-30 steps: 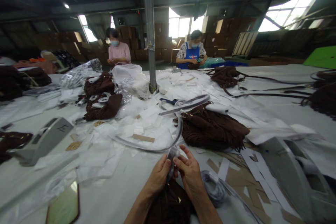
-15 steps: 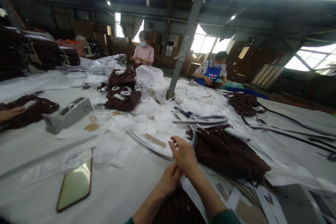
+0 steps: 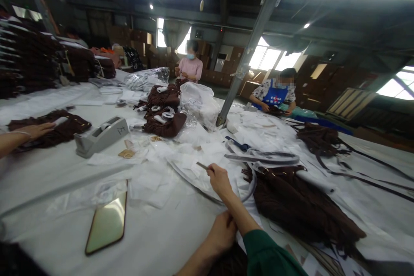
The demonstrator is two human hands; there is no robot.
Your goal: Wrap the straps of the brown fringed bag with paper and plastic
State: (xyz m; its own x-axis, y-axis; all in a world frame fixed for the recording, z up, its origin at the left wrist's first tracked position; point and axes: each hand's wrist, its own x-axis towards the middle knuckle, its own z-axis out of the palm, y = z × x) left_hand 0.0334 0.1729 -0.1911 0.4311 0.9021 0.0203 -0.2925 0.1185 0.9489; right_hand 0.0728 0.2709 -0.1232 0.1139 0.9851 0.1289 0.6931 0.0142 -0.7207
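My right hand (image 3: 220, 180), in a green sleeve, reaches out over the white paper litter. Its fingers pinch the end of a small brown cardboard strip (image 3: 202, 165). My left hand (image 3: 223, 231) stays close to me at the bottom edge, fingers curled down on a dark brown bag (image 3: 230, 263) that is mostly hidden under my arms. A clear plastic-wrapped strap (image 3: 207, 192) curves across the table just beyond my right hand. A large brown fringed bag (image 3: 300, 207) lies to its right.
A grey tape dispenser (image 3: 101, 136) and a gold-edged mirror-like slab (image 3: 107, 223) lie to the left. A co-worker's hand (image 3: 36, 131) rests on a brown bag at far left. More brown bags (image 3: 164, 114), a slanted metal pole (image 3: 250, 45) and two seated people are beyond.
My view swung left. My right hand left my left hand, stretched forward and took hold of the cardboard strip. My left hand stayed on the bag near me.
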